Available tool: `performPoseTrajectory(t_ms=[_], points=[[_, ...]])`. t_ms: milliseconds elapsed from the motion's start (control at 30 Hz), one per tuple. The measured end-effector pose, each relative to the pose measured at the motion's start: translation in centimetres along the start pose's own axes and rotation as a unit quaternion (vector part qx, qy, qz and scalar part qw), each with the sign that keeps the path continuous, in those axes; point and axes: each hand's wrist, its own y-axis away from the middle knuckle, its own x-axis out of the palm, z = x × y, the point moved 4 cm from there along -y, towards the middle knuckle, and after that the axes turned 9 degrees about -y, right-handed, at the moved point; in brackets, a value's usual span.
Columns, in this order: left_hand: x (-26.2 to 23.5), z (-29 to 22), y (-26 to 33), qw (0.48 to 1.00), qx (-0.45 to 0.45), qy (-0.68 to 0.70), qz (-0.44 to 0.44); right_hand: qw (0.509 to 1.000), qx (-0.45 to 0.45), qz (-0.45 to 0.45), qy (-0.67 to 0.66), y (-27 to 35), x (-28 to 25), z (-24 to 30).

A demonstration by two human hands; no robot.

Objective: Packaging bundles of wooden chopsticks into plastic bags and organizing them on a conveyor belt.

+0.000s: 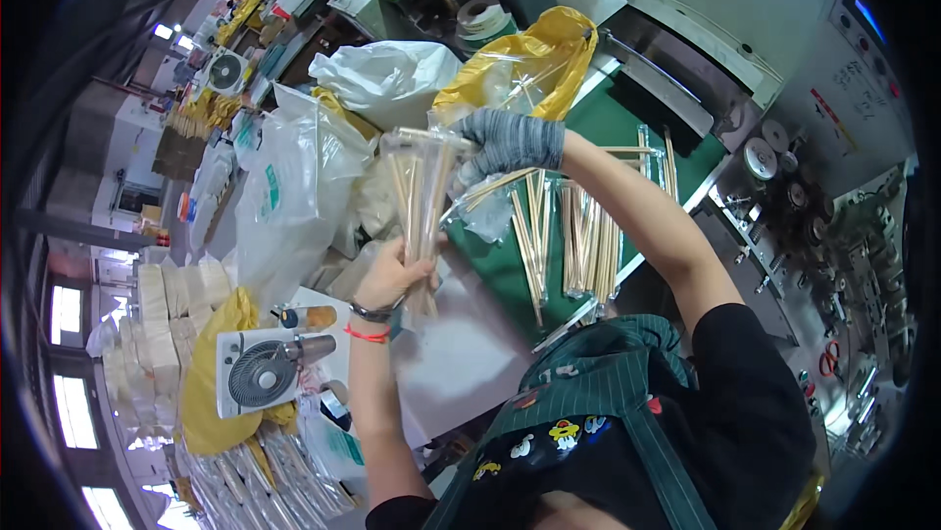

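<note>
My left hand [390, 283], bare, with a dark wristband and a red string at the wrist, is closed round the lower part of a bundle of pale wooden chopsticks [413, 192] in clear plastic sleeves. The bundle stands roughly upright. At its top end, my right hand [512, 142], in a grey striped glove, curls its fingers over the sleeves; the fingertips are partly hidden. More sleeved chopsticks [588, 241] lie in rows on the green belt [490, 270] below my right forearm. A few more sticks stick out beneath the glove.
Behind the bundle stand a white plastic sack [387, 74] and a yellow bag [564, 50] with loose wrappers. A large clear bag [294, 197] is at left, above a small fan [263, 373]. Machine rollers [760, 159] line the right side, beside a metal housing [657, 89] over the belt.
</note>
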Motion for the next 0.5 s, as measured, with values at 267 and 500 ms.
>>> performPoseTrajectory(t_ms=[267, 500], points=[[2.1, -0.6, 0.2, 0.981, 0.084, -0.050, -0.169, 0.994, 0.043, -0.040, -0.091, 0.2, -0.2, -2.0], [-1.4, 2.0, -0.5, 0.889, 0.169, 0.283, -0.317, 0.982, 0.181, 0.046, 0.008, 2.3, 0.8, -4.0]])
